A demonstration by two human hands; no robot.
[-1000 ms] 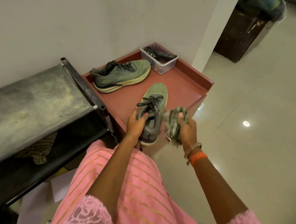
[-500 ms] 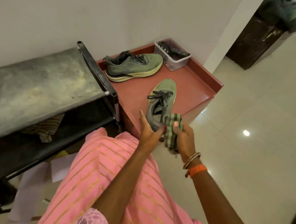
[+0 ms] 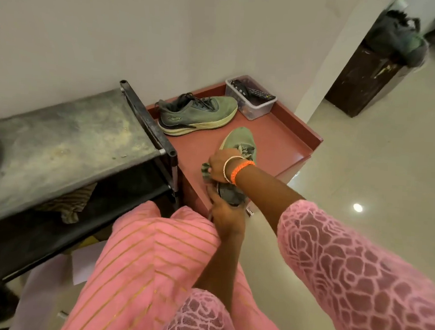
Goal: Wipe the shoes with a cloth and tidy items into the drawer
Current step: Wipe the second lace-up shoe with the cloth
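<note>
My left hand [image 3: 224, 211] grips the heel of a green sneaker [image 3: 240, 140] that lies toe-away on the red cabinet top [image 3: 277, 140]. My right hand [image 3: 220, 166] presses a green striped cloth [image 3: 206, 171] against the shoe's left side, over the laces. A second green sneaker [image 3: 196, 114] stands on its sole near the wall at the back of the cabinet, untouched.
A clear plastic box [image 3: 250, 100] holding remote controls sits at the cabinet's back corner. A dusty black shoe rack [image 3: 66, 138] stands to the left, with a striped cloth [image 3: 67, 206] on its lower shelf. A dark wooden stand [image 3: 364, 79] is at the right, by tiled floor.
My right hand has crossed from the shoe's right side to its left side with the cloth. My left hand has slid down to the heel.
</note>
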